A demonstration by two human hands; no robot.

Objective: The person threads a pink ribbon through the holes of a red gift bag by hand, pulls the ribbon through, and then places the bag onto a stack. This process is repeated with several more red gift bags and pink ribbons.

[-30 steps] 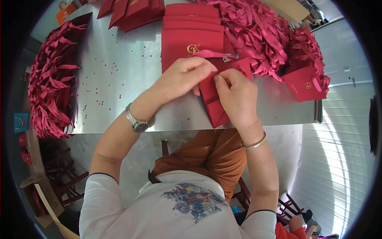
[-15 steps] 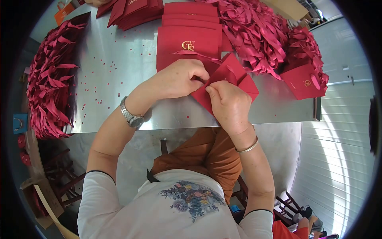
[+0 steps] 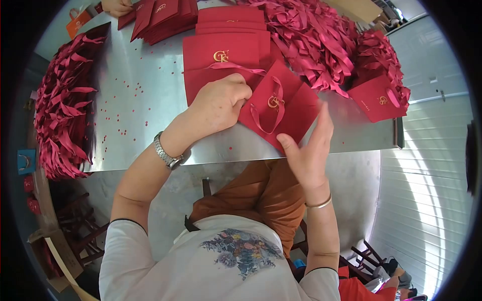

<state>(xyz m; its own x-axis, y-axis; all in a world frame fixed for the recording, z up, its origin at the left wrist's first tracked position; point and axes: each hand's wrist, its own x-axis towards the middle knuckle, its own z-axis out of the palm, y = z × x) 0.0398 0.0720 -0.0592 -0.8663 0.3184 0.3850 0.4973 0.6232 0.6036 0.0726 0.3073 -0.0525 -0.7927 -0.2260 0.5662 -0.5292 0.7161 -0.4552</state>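
Observation:
A red paper gift bag (image 3: pixel 298 108) with a gold logo and a pink ribbon handle (image 3: pixel 268 125) lies tilted near the table's front edge. At its left edge my left hand (image 3: pixel 219 104) is closed, fingers curled against the bag's side. My right hand (image 3: pixel 312 150) is open beside the bag's lower right side, thumb spread from the straight fingers. Beyond my left hand lies another red bag (image 3: pixel 201 47) with a gold logo, a ribbon across its front. It overlaps a row of similar bags (image 3: pixel 231 15) behind it.
Heaps of ribbon-handled bags stand at the left (image 3: pixel 63 108) and back right (image 3: pixel 314 45). Small red paper dots dot the metal table (image 3: pixel 160 110). Another person's hand (image 3: pixel 116 7) is at the far left edge, close to a stack of flat red bags (image 3: pixel 163 22).
My right hand has let go of the ribbon area and opened, moving down and right. The bag has turned so its logo and ribbon loop show. My left hand has shifted slightly.

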